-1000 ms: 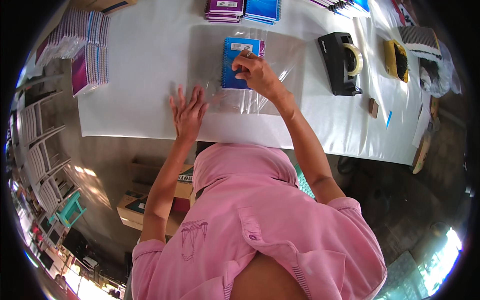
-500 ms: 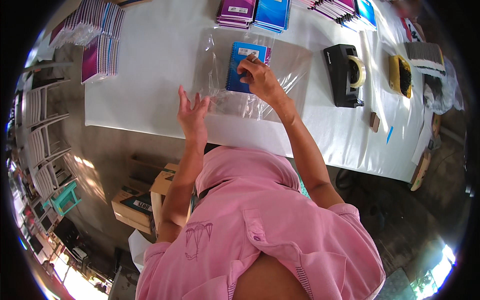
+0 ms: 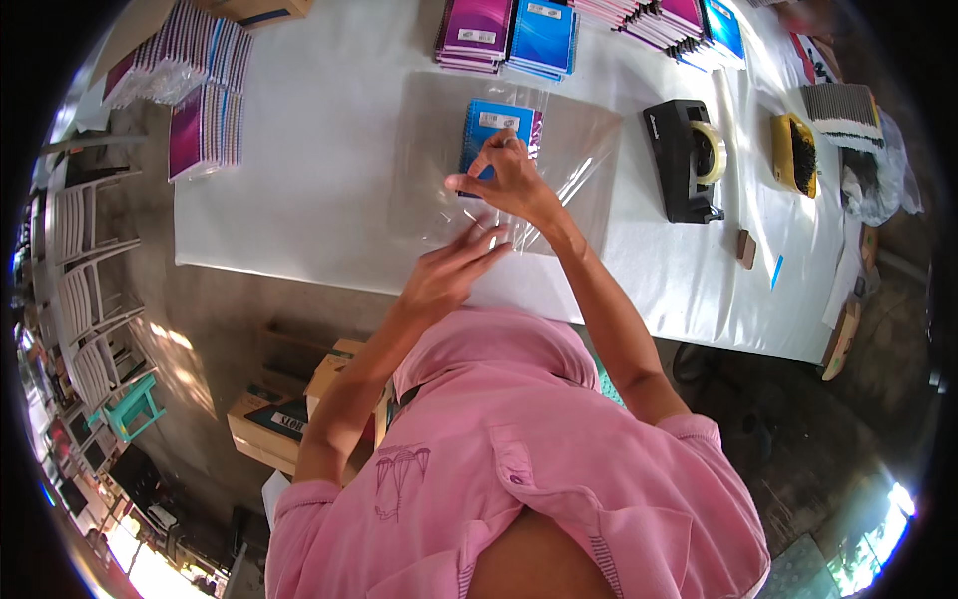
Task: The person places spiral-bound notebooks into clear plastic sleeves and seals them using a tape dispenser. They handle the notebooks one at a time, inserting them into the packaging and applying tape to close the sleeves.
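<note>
A blue spiral notebook (image 3: 486, 108), with a purple one (image 3: 538, 128) showing along its right edge, lies on clear plastic film (image 3: 574, 165) in front of me. My right hand (image 3: 514, 185) rests over the blue cover, its thumb spread away from the bent fingers. Just nearer to me, my left hand (image 3: 451, 272) reaches in low over the film's front edge. Its fingers are stretched out and slightly blurred, and I cannot tell whether they touch the film. My right hand covers the lower part of the notebook.
On the white-covered table (image 3: 299, 190) stand purple notebooks (image 3: 474, 30) and blue notebooks (image 3: 542, 40) at the back. More notebook stacks (image 3: 205, 130) are at far left. A black tape dispenser (image 3: 679, 165) and a yellow container (image 3: 793, 155) stand right. Cardboard boxes (image 3: 264, 424) sit below the table.
My left hand has moved right and inward, toward the notebook's near edge. My right hand stays over the cover, its thumb now spread to the left. The view has shifted slightly.
</note>
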`<control>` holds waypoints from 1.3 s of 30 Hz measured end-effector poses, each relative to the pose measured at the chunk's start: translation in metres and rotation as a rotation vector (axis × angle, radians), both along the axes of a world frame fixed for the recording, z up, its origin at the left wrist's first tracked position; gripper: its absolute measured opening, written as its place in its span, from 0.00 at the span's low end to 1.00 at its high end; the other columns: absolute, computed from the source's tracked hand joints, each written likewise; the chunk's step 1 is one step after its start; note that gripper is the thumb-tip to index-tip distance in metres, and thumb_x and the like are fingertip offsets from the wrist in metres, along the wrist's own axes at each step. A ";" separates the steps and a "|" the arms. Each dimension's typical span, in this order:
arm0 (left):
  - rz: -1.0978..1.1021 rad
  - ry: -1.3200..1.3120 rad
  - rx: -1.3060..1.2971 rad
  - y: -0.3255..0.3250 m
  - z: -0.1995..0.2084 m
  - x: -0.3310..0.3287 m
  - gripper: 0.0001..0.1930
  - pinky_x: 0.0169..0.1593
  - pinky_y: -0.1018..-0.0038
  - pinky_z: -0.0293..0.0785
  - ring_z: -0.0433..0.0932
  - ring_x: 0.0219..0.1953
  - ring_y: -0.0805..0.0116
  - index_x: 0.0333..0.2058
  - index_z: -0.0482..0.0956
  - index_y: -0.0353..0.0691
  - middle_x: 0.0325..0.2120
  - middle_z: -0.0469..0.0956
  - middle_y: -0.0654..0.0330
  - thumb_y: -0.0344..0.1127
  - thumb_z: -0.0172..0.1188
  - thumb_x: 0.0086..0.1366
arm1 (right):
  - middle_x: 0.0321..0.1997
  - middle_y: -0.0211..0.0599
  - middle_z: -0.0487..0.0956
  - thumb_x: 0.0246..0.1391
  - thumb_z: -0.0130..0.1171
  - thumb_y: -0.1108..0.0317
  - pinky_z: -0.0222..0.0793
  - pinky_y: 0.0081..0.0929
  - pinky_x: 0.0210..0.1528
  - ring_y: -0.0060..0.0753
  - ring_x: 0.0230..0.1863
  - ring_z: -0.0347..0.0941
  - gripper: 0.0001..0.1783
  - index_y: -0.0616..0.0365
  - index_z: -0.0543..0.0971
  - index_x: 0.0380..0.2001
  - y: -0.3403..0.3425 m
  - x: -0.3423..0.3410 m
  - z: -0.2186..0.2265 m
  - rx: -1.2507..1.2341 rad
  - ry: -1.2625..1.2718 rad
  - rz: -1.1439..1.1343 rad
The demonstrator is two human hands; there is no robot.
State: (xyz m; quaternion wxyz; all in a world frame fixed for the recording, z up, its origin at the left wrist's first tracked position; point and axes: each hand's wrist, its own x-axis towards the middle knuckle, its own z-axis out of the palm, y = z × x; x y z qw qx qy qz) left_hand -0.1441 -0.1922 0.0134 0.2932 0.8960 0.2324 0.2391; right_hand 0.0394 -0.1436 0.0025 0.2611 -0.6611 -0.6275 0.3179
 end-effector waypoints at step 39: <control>0.430 -0.241 -0.261 -0.001 -0.041 -0.010 0.26 0.64 0.60 0.61 0.69 0.61 0.56 0.61 0.67 0.41 0.56 0.72 0.52 0.23 0.55 0.63 | 0.48 0.41 0.69 0.35 0.73 0.62 0.64 0.45 0.51 0.45 0.55 0.62 0.11 0.57 0.83 0.20 0.006 -0.017 -0.002 -0.127 -0.136 -0.108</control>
